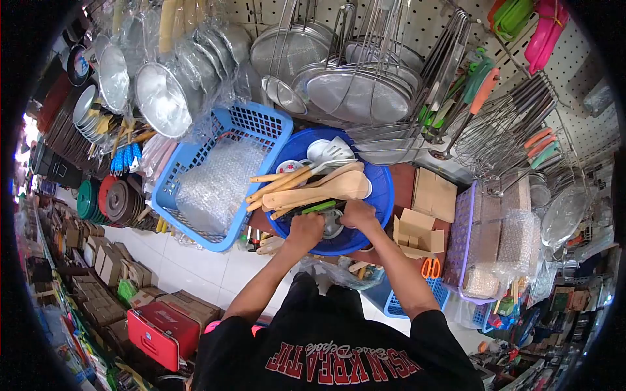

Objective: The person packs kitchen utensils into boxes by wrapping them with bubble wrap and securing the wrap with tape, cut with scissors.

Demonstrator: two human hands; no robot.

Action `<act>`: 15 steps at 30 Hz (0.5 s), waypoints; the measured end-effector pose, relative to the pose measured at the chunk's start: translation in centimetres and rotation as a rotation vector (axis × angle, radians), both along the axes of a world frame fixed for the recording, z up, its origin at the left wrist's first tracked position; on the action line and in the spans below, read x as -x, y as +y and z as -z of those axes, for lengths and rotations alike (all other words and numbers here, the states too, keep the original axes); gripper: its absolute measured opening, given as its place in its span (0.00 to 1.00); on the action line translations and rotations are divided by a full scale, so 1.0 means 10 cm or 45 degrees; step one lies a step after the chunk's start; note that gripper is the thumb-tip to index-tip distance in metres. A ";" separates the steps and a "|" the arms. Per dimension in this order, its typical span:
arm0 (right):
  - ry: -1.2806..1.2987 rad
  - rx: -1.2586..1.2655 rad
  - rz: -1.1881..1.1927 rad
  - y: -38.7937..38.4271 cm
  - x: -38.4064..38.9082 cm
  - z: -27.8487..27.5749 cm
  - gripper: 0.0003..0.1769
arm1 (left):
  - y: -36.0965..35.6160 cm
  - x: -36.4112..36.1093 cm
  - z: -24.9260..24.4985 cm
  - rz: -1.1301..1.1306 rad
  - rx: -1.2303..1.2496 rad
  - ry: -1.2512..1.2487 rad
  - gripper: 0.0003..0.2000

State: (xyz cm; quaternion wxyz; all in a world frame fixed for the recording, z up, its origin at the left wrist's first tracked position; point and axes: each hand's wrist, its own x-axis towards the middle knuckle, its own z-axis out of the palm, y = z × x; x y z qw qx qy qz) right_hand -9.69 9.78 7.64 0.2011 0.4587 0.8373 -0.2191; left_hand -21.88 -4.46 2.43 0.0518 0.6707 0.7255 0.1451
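My left hand [306, 228] and my right hand [360, 214] both reach into a round blue basket [385, 195] in front of me. They close around a bundle of utensil handles at its near side. Several wooden spatulas and spoons [313, 186] fan out from my hands toward the left. A green-handled tool [319, 207] lies among them. White plastic spoons and small bowls [326, 151] sit at the far side of the basket.
A blue rectangular crate [261, 124] holding bubble wrap stands to the left. Small cardboard boxes [420, 231] and orange scissors [430, 268] lie to the right, beside a purple basket [464, 241]. Metal strainers [352, 91] hang on the pegboard behind. A red case [163, 332] sits on the floor.
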 end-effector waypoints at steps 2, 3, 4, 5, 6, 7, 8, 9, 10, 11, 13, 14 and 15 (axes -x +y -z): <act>-0.041 0.047 -0.003 0.01 0.01 -0.10 0.23 | 0.02 -0.01 0.05 -0.023 0.025 -0.031 0.08; -0.061 0.071 -0.004 0.02 0.02 -0.14 0.23 | 0.01 0.00 0.00 -0.023 0.049 -0.066 0.09; -0.068 0.129 0.007 0.03 0.02 -0.19 0.22 | 0.02 0.00 -0.05 -0.023 0.072 -0.100 0.10; -0.074 0.186 0.016 0.06 0.03 -0.23 0.22 | 0.02 -0.01 -0.08 -0.058 0.101 -0.124 0.11; -0.081 0.244 0.024 0.07 0.03 -0.24 0.22 | 0.03 -0.01 -0.11 -0.094 0.130 -0.148 0.12; -0.011 0.050 -0.023 0.04 -0.01 -0.22 0.21 | 0.04 -0.02 -0.14 -0.131 0.160 -0.171 0.14; 0.060 -0.146 -0.071 -0.04 -0.07 -0.16 0.20 | 0.03 -0.02 -0.17 -0.166 0.129 -0.212 0.16; 0.131 -0.341 -0.120 -0.09 -0.11 -0.15 0.19 | 0.01 -0.02 -0.21 -0.202 0.098 -0.251 0.18; 0.141 -0.338 -0.144 -0.11 -0.15 -0.17 0.19 | 0.00 -0.02 -0.24 -0.238 0.069 -0.290 0.20; 0.151 -0.335 -0.171 -0.10 -0.21 -0.20 0.19 | 0.02 0.01 -0.26 -0.212 0.105 -0.373 0.23; 0.219 -0.291 -0.203 -0.13 -0.31 -0.33 0.18 | 0.03 0.07 -0.27 -0.159 0.182 -0.541 0.28; 0.278 -0.250 -0.207 -0.14 -0.35 -0.41 0.16 | 0.03 0.08 -0.26 -0.103 0.186 -0.613 0.29; 0.338 -0.210 -0.212 -0.15 -0.39 -0.46 0.15 | 0.04 0.09 -0.28 -0.047 0.188 -0.684 0.29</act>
